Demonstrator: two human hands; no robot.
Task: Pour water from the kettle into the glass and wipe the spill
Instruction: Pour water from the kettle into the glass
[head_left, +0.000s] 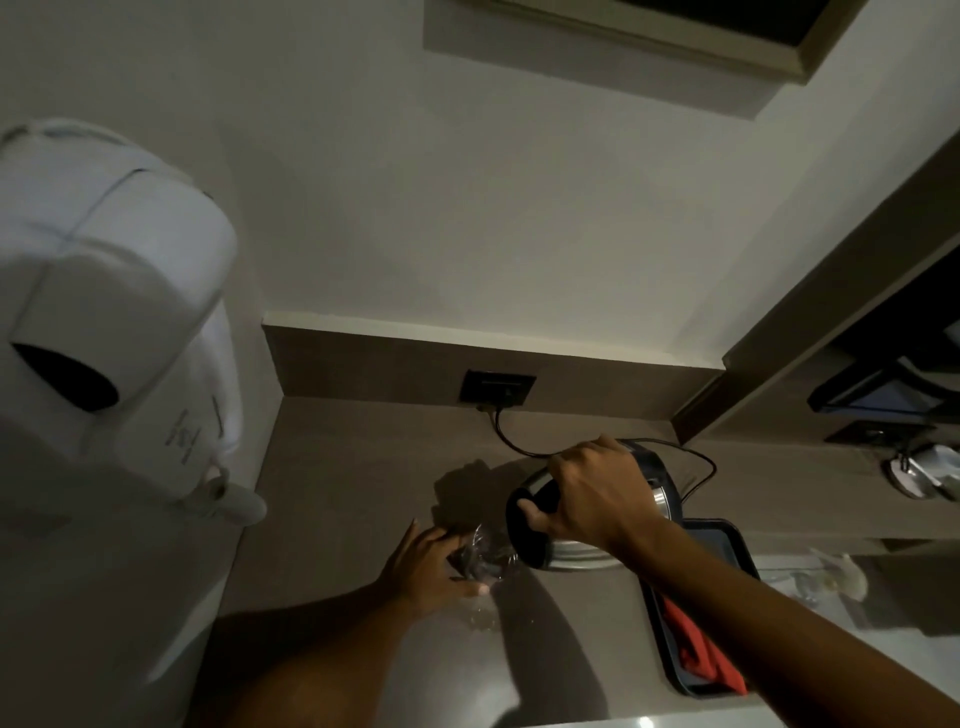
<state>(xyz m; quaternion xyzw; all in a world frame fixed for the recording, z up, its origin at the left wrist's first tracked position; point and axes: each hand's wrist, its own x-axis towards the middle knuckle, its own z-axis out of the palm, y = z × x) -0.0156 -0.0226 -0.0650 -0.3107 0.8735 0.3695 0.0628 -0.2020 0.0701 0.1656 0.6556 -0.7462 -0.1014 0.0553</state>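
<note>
Right hand (597, 493) clamped on the handle of the tilted kettle (660, 483). Left hand (431, 571) wrapped around the glass (485, 558) on the surface (337, 509), left of the tray (727, 545).

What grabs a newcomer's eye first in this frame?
The right hand tipping the kettle over the glass at centre, which the left hand steadies on the counter. Next, the big white appliance looming at left, and the red cloth in the dark tray at right.

Red cloth (698, 649) and tray (727, 540) partly behind right forearm; glass (480, 558) blurred.
</note>
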